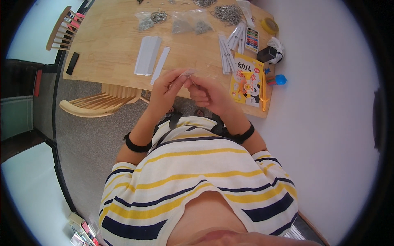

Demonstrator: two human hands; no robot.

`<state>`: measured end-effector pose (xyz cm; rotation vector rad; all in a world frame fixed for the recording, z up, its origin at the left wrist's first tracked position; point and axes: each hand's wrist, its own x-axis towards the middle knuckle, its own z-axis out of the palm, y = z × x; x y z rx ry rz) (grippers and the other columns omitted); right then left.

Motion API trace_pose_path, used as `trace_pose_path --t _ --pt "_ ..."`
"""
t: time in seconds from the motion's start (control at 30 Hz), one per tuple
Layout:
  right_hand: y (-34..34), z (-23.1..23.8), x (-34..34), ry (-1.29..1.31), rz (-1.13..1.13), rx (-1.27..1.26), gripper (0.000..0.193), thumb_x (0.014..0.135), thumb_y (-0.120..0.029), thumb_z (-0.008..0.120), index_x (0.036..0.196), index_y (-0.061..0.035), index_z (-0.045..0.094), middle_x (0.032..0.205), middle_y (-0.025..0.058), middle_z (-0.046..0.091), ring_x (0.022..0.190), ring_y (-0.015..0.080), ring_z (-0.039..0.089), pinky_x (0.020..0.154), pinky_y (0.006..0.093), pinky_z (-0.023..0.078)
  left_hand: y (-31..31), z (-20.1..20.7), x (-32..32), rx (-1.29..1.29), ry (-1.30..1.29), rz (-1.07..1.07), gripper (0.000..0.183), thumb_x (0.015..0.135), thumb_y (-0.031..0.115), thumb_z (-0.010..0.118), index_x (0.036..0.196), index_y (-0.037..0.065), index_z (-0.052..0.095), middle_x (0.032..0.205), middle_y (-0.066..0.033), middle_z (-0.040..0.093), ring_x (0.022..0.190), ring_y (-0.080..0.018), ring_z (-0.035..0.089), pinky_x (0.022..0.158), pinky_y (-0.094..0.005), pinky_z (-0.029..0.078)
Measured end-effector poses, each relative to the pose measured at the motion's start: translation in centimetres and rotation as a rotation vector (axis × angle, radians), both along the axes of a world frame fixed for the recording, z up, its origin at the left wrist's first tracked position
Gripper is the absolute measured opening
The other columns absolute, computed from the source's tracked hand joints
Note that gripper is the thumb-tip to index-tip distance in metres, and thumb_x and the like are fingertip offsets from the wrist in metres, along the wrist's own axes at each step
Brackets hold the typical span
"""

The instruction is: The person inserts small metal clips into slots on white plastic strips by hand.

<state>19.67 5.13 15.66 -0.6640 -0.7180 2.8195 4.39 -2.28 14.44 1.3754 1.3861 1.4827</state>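
Note:
My left hand and my right hand meet over the near edge of the wooden table. Between their fingertips is a small piece of clear, shiny plastic, pinched from both sides. Whether it is a bag or a film, and what it may contain, is too small to make out. Just beyond my left hand lie a narrow white strip and a wider stack of white folded card. Nearest to my right hand on the table is a yellow children's book with a panda on its cover.
Clear bags of small metal parts and a pile of metal pieces lie at the back. White printed strips, crayons, yellow tape and a black box are at right. A wooden chair stands at left.

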Motion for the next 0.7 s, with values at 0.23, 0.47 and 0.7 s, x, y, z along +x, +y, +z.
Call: trace_pose_path --t 0.23,0.47,0.7 --pt "-2.0 -0.6 -1.2 -0.148 -0.176 0.772 0.023 0.093 -0.018 0.044 0.101 -0.0008 0.056 0.065 0.0014 0.05 0.058 0.0105 0.048 0.053 0.0245 0.042 0.3 0.9 0.8 -0.1 -0.564 0.055 0.029 0.096 0.021 0.041 0.11 0.0 0.055 0.093 -0.0075 0.061 0.082 -0.0133 0.057 0.075 -0.025 0.046" --pt "-4.0 -1.7 -2.4 -0.266 -0.424 1.399 0.025 0.085 -0.004 0.052 0.11 0.0015 0.052 0.08 0.0162 0.059 0.068 0.0268 0.059 0.059 0.0331 0.047 1.9 2.8 0.4 -0.043 -0.672 0.17 0.034 0.097 0.029 0.037 0.113 0.002 0.05 0.079 -0.0029 0.055 0.067 -0.0071 0.05 0.059 -0.0206 0.042" --pt "-4.3 -1.5 -2.8 -0.248 -0.546 1.793 0.043 0.082 -0.002 0.056 0.124 -0.0017 0.046 0.091 0.0201 0.06 0.073 0.0352 0.058 0.063 0.0396 0.047 2.9 2.5 -0.8 -0.028 -0.783 0.031 0.04 0.093 0.037 0.042 0.11 0.001 0.046 0.074 -0.0038 0.047 0.061 -0.012 0.045 0.059 -0.0256 0.039"
